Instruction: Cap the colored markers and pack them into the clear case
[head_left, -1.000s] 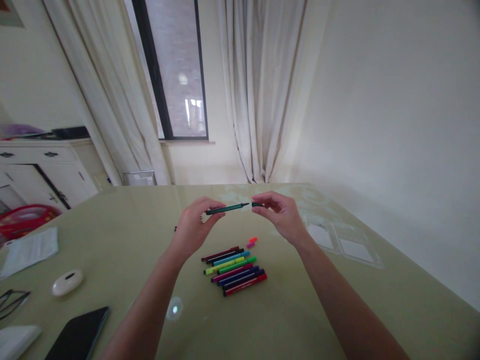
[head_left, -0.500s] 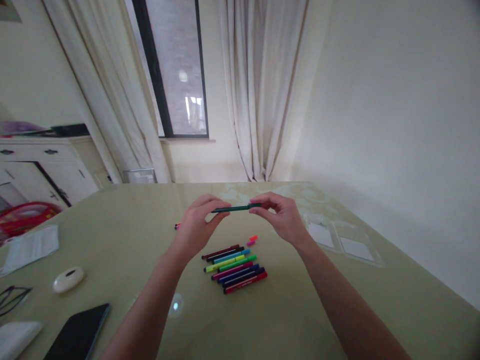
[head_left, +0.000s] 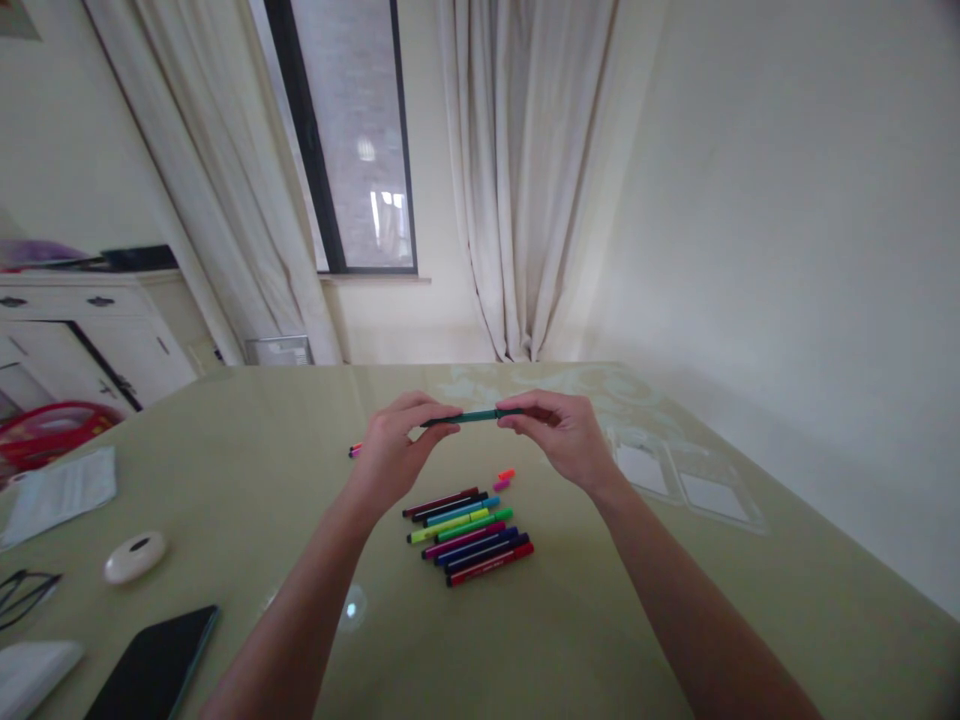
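A dark green felt-tip pen (head_left: 478,416) is held level above the table between both hands. My left hand (head_left: 397,445) pinches its left end between thumb and fingers. At the other end, my right hand (head_left: 559,435) grips the capped part, with the fingertips covering most of the cap. Below them lies a slanted row of several capped felt-tip pens: a red pen (head_left: 491,565) is nearest me, a green pen (head_left: 476,526) is in the middle, and a dark red pen (head_left: 441,502) is farthest. Just beyond the row are an orange cap (head_left: 507,474) and a purple cap (head_left: 501,485).
Two clear plastic trays (head_left: 712,497) lie to the right. At the left are a black phone or tablet (head_left: 154,660), a white oval case (head_left: 135,557), eyeglasses (head_left: 26,595) and a face mask (head_left: 64,495). Pen ends (head_left: 355,450) poke out beyond my left hand.
The fingers of my right hand have shifted slightly along the cap and the pen has turned a little. Both hands keep their hold; the pens on the table lie as before.
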